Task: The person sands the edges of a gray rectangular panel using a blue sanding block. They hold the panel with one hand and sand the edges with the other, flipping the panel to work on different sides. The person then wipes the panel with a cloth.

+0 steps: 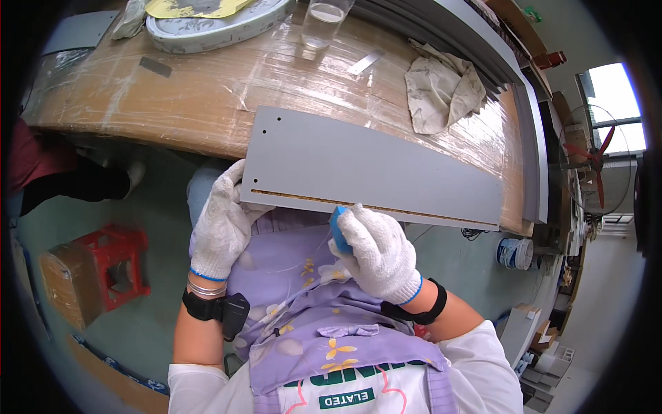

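Note:
A long grey panel (358,162) lies across the near edge of the table, jutting out toward me. It has a few small dark holes near its left end and a narrow groove along its near side. My left hand (224,214), in a white knit glove, grips the panel's near left corner; some of its fingers are hidden under it. In my gloved right hand (376,248) is a blue block (338,231), perhaps a sponge or sanding block, held against or very close to the panel's near edge.
The table (200,96) is covered in clear film. On it are a crumpled cloth (445,88), a cup of clear liquid (323,26), a round tray (221,34) and thin metal strips. Grey panels (531,124) line the right side. A red stool (117,265) and another person's leg (76,176) are at left.

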`<state>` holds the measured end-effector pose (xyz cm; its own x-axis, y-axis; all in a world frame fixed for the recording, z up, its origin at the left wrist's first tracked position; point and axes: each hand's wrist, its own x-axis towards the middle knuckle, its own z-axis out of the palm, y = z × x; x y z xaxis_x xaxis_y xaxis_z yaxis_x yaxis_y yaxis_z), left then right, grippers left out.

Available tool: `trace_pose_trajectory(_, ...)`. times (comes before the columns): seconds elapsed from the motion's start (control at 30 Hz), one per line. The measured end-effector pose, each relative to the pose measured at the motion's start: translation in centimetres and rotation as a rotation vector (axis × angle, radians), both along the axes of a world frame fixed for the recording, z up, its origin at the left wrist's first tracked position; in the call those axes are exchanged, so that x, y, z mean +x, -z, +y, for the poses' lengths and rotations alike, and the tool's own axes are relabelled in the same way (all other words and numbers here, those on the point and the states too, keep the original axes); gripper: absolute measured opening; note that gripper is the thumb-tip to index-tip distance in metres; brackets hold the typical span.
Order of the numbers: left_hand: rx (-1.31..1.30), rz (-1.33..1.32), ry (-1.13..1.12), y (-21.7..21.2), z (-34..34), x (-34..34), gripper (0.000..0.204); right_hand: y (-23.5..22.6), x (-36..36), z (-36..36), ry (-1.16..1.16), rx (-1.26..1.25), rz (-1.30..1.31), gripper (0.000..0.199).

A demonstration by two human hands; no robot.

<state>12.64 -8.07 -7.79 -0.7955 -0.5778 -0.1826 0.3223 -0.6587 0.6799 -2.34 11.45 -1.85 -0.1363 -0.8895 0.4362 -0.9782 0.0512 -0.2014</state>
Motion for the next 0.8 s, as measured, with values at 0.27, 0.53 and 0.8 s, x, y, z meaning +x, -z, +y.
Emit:
trace_pose_trajectory(0.27, -0.055, -0.204, -0.121, -0.4, 0.0, -0.2, 0.037, 0.7, -4.5, 7.5, 0.175, -0.070, 0.013, 0.058)
trace_pose_trajectory(0.53, -0.032, -0.329, -0.148, -0.4, -0.3, -0.9, 0.024, 1.3, -6.4, 13.4, 0.374, -0.229, -0.009, 0.060)
trace_pose_trajectory(0.8, -0.125, -0.449, -0.162, -1.8, -0.6, -0.9, 0.024, 2.5, -8.9, 16.6, 0.425, -0.269, -0.032, 0.052)
